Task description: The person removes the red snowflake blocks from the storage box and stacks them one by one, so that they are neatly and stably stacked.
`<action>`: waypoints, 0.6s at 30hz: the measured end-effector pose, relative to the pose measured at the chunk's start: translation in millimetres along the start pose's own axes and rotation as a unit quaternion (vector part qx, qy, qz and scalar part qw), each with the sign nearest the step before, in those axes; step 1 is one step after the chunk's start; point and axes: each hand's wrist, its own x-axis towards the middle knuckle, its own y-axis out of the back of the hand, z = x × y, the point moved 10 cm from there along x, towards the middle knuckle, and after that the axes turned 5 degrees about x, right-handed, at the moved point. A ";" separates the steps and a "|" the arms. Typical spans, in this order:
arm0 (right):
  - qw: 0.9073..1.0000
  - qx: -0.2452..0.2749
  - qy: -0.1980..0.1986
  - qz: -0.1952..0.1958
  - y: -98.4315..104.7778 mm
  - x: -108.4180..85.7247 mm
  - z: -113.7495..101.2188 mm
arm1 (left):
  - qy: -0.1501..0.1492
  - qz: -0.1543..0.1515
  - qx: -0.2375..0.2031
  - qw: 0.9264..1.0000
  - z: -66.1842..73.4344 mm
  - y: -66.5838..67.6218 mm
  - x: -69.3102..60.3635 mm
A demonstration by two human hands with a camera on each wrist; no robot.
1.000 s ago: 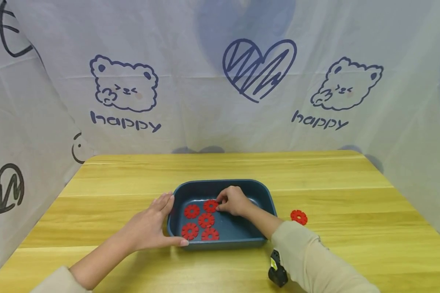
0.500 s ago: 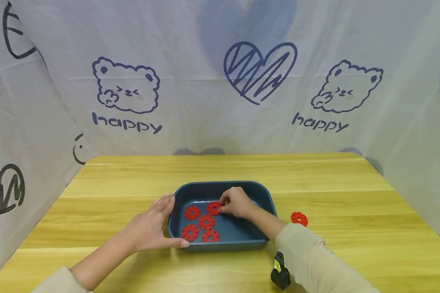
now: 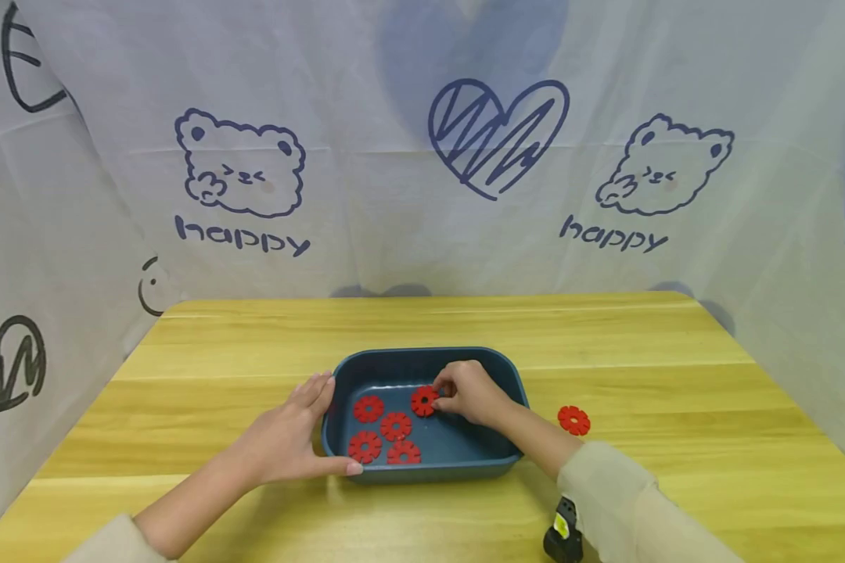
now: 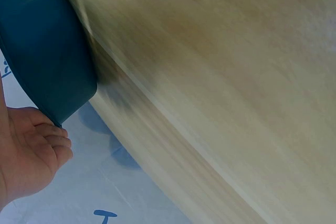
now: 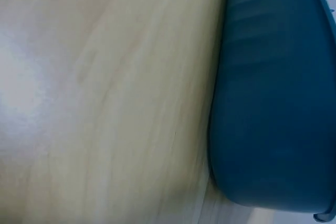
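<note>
A dark blue rectangular bin (image 3: 458, 471) stands on the table. My left hand (image 3: 289, 438) holds its left end, thumb along the front rim and fingers at the left side; the left wrist view shows that hand (image 4: 34, 150) at the rim. Inside, my right hand (image 3: 472, 393) pinches the right edge of a red interlocking disc (image 3: 417, 400) with thumb and fingertips. Several like it lie on the bin floor to the left, among them one red disc (image 3: 369, 409) near the left wall. In the right wrist view only the bin's outer wall (image 5: 273, 103) and table show, no hand.
Right of the bin, another red disc (image 3: 573, 421) lies on the wooden table (image 3: 676, 375). A black wrist camera (image 3: 563, 532) hangs by the right sleeve. A white cloth (image 3: 366, 195) with drawn bears and hearts hangs behind the table.
My right hand has drawn the pinched disc rightward across the bin, away from the other discs. The left hand and the bin have stayed in place.
</note>
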 end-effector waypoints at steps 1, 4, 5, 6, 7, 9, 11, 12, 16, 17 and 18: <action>1.000 0.002 0.006 0.003 1.6 -1.4 -1.7 | 0.000 0.001 0.001 1.000 -0.1 0.5 0.0; 1.000 0.010 0.021 0.016 7.9 -5.4 -6.7 | 0.002 0.003 0.005 1.000 -0.6 0.8 0.5; 0.999 0.014 0.024 0.021 10.5 -6.7 -8.1 | 0.002 0.002 0.006 1.000 -0.5 0.8 0.6; 0.999 0.014 0.031 0.026 12.9 -8.1 -9.7 | 0.001 0.002 0.006 1.000 -0.1 1.1 0.6; 0.999 0.016 0.035 0.030 15.4 -9.3 -11.3 | 0.001 0.002 0.006 1.000 0.1 1.4 0.4; 0.998 0.020 0.044 0.040 20.4 -11.7 -14.4 | 0.001 0.002 0.006 1.000 0.1 2.0 0.0; 0.997 0.020 0.054 0.052 25.1 -14.5 -16.7 | 0.001 0.002 0.006 1.000 0.3 2.9 -0.3; 0.996 0.019 0.057 0.058 26.9 -16.1 -17.3 | 0.001 0.002 0.007 1.000 0.3 3.4 -0.4; 0.995 0.019 0.063 0.079 32.7 -22.5 -17.5 | 0.002 0.001 0.007 1.000 1.4 4.9 -0.9; 0.994 0.019 0.063 0.082 33.5 -23.8 -17.3 | 0.003 0.000 0.008 1.000 1.4 5.1 -1.0; 0.994 0.020 0.065 0.085 34.2 -25.0 -17.1 | 0.003 -0.001 0.007 1.000 1.4 5.3 -1.2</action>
